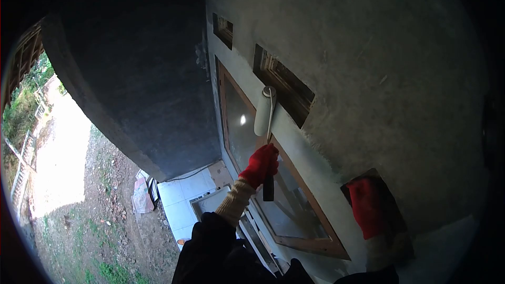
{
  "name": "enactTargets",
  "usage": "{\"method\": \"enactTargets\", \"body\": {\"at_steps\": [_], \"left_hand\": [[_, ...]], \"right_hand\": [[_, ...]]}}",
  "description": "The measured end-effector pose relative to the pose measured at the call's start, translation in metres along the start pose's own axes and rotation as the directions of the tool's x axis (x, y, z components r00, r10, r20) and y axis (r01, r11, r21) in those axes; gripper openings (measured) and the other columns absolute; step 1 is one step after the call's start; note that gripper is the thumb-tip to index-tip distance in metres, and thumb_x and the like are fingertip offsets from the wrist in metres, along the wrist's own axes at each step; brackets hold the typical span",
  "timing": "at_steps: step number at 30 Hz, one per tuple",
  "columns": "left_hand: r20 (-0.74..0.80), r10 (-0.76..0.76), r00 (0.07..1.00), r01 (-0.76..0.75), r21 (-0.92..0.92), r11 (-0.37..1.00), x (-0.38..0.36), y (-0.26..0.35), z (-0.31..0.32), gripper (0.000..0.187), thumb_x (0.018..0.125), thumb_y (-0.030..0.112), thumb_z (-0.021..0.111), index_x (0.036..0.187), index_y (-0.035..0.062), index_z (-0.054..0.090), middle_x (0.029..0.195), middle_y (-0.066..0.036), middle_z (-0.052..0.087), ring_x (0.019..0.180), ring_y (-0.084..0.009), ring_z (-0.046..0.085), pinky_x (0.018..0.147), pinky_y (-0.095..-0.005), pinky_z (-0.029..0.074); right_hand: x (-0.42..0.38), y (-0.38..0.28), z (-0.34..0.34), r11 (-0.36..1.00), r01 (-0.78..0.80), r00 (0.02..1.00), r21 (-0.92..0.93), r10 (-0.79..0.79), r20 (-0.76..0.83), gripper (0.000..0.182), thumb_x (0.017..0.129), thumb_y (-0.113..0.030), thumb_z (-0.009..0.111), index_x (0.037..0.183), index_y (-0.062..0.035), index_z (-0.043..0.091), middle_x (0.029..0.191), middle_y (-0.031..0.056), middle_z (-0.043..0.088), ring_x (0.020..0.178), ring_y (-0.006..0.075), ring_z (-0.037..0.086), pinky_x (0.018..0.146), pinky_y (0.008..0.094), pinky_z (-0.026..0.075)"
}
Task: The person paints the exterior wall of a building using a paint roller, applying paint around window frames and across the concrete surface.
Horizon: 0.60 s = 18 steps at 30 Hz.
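My left hand (260, 166), in a red glove with a cream cuff, is closed around the black handle of a paint roller (261, 118). The pale roller sleeve lies over the wall strip between the wooden-framed window (302, 213) and a rectangular wall opening (286, 85). On the right, my right hand (365, 208), also red-gloved, reaches over a dark rectangular opening (393, 220) in the wall. Its fingers sink into shadow there, and I cannot tell how they are curled.
Bare grey plaster (368, 73) covers the upper wall; a paler band borders the window. A smaller opening (223, 30) sits further along. A dark side wall (142, 73) stands left. Far below are white floor tiles (181, 197), a crumpled sack (141, 194) and rough ground (113, 236).
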<state>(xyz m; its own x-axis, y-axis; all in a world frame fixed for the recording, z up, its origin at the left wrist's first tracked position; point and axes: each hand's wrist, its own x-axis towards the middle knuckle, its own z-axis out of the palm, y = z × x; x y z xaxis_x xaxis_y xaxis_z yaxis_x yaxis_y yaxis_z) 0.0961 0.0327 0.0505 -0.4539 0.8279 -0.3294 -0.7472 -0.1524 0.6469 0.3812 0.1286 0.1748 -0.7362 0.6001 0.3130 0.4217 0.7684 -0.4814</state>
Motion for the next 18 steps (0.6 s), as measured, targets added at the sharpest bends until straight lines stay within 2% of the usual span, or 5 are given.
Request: {"method": "enactTargets", "body": {"at_steps": [5, 8, 12, 16, 18], "left_hand": [[0.059, 0.041, 0.997, -0.041, 0.007, 0.999, -0.002, 0.003, -0.009, 0.022, 0.092, 0.031, 0.048, 0.083, 0.0110, 0.049, 0.056, 0.005, 0.038, 0.043, -0.0092, 0.036, 0.038, -0.0248, 0.029], [0.048, -0.094, 0.994, 0.093, 0.033, 0.995, -0.021, -0.017, -0.007, 0.022, 0.091, 0.033, 0.049, 0.082, 0.0133, 0.051, 0.057, 0.004, 0.039, 0.043, -0.0096, 0.037, 0.038, -0.0251, 0.030], [0.051, -0.077, 0.996, 0.075, 0.040, 0.996, -0.024, -0.023, -0.007, 0.023, 0.090, 0.034, 0.051, 0.082, 0.0130, 0.051, 0.058, 0.003, 0.041, 0.044, -0.0100, 0.040, 0.038, -0.0255, 0.031], [-0.068, 0.011, 0.998, 0.002, 0.185, 0.983, -0.003, 0.012, -0.007, 0.023, 0.090, 0.032, 0.051, 0.082, 0.0104, 0.050, 0.057, 0.004, 0.038, 0.046, -0.0097, 0.039, 0.040, -0.0253, 0.032], [-0.035, 0.018, 0.999, -0.014, 0.129, 0.992, 0.012, 0.030, -0.014, 0.022, 0.090, 0.031, 0.050, 0.084, 0.0100, 0.050, 0.057, 0.004, 0.038, 0.046, -0.0099, 0.039, 0.040, -0.0252, 0.032]], "right_hand": [[0.001, -0.003, -0.002, 0.987, -0.134, 0.990, 0.083, 0.131, 0.044, 0.019, 0.088, -0.019, 0.056, 0.095, -0.0020, 0.052, 0.092, 0.0148, 0.057, 0.086, 0.0295, 0.056, 0.073, 0.0375, 0.044], [0.000, -0.004, -0.001, 0.988, -0.145, 0.989, 0.045, 0.144, 0.007, 0.020, 0.087, -0.020, 0.057, 0.094, -0.0019, 0.052, 0.089, 0.0151, 0.056, 0.083, 0.0298, 0.056, 0.071, 0.0378, 0.044], [0.001, -0.003, -0.001, 0.989, -0.142, 0.990, 0.038, 0.141, 0.010, 0.021, 0.086, -0.021, 0.058, 0.093, -0.0023, 0.052, 0.088, 0.0146, 0.056, 0.080, 0.0298, 0.056, 0.069, 0.0382, 0.045], [-0.001, -0.001, -0.006, 0.966, 0.091, 0.996, -0.243, -0.085, 0.036, 0.019, 0.087, -0.020, 0.058, 0.093, -0.0031, 0.052, 0.087, 0.0133, 0.056, 0.080, 0.0291, 0.056, 0.070, 0.0378, 0.044], [-0.001, -0.004, -0.006, 0.904, 0.212, 0.977, -0.372, -0.195, 0.083, 0.018, 0.087, -0.019, 0.058, 0.093, -0.0034, 0.052, 0.087, 0.0129, 0.056, 0.080, 0.0287, 0.056, 0.070, 0.0374, 0.044]]}}
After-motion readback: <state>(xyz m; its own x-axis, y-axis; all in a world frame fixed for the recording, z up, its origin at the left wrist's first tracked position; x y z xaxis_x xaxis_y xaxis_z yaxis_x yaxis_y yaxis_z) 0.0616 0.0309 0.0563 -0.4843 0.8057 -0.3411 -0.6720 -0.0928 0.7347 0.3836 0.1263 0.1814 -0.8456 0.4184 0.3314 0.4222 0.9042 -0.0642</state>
